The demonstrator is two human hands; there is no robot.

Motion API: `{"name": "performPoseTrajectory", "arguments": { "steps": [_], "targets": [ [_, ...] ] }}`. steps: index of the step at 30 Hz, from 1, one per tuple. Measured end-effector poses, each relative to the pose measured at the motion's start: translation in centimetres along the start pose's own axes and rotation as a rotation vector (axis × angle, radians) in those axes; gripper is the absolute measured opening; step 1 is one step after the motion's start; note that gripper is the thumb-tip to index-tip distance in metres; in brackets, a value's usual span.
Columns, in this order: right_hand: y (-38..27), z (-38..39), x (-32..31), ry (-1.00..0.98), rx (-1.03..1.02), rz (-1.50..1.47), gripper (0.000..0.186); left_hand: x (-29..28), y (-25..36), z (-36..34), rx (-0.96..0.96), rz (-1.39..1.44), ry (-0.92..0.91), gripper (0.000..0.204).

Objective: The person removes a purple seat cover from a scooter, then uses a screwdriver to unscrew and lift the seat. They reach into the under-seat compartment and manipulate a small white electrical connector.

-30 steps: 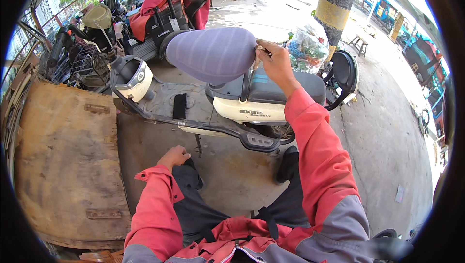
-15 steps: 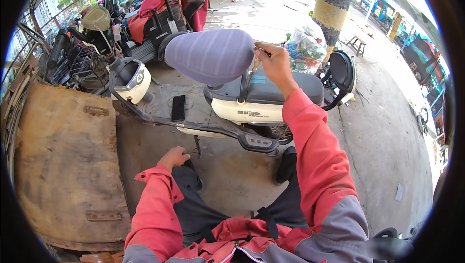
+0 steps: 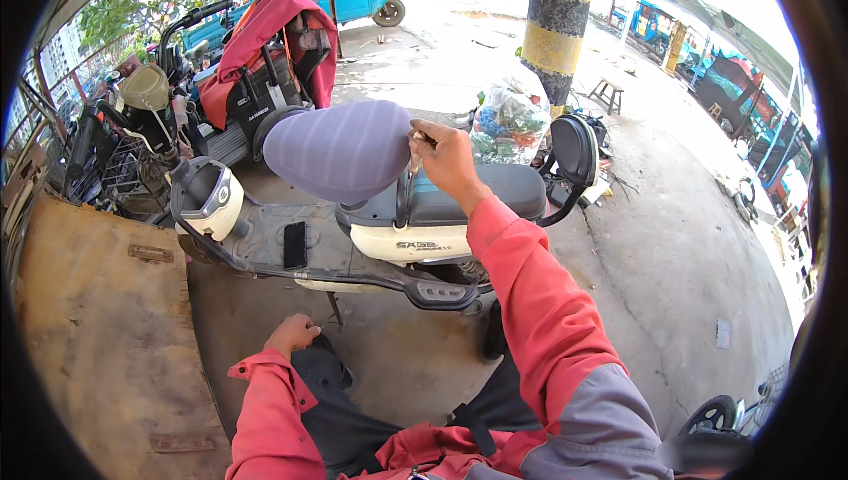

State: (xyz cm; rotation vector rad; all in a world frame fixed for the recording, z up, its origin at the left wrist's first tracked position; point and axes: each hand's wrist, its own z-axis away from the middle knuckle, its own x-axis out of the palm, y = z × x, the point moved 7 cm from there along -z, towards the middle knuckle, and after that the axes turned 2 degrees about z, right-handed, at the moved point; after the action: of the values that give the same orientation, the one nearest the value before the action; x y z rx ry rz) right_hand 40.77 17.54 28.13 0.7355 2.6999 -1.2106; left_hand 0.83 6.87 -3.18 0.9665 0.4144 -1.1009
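Observation:
A purple, faintly striped padded seat (image 3: 340, 149) sits above the footboard of a cream-and-grey electric scooter (image 3: 424, 241). My right hand (image 3: 446, 162) reaches across the scooter, its thumb and fingers pinched at the right end of this padded seat. Something small and thin hangs below those fingertips, too small to name. My left hand (image 3: 293, 335) rests by my left knee, holding nothing, with its fingers loosely bent and partly hidden. A black phone (image 3: 295, 244) lies on the scooter's footboard. The scooter's long grey saddle (image 3: 477, 193) runs under my right wrist.
A worn wooden board (image 3: 106, 321) lies at left. A red-covered vehicle (image 3: 265, 65) and piled clutter stand behind the scooter. A clear bag (image 3: 511, 118) of colourful things stands by a yellow-and-black pillar (image 3: 558, 25). A black wheel (image 3: 711, 414) shows at lower right.
The whole view has shifted, so the scooter and padded seat appear farther left and lower. My right hand stays at the padded seat's end, and my left hand stays by the knee.

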Motion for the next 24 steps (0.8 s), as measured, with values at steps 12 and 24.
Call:
{"name": "performPoseTrajectory", "arguments": {
  "steps": [12,24],
  "targets": [
    [-0.8,0.1,0.0,0.081,-0.053,0.311,0.023,-0.1,0.6,0.5,-0.028,0.033,0.001,0.033],
    [-0.4,0.7,0.2,0.003,-0.054,0.078,0.022,-0.1,1.0,0.8,0.01,0.021,0.001,0.034]
  ]
}}
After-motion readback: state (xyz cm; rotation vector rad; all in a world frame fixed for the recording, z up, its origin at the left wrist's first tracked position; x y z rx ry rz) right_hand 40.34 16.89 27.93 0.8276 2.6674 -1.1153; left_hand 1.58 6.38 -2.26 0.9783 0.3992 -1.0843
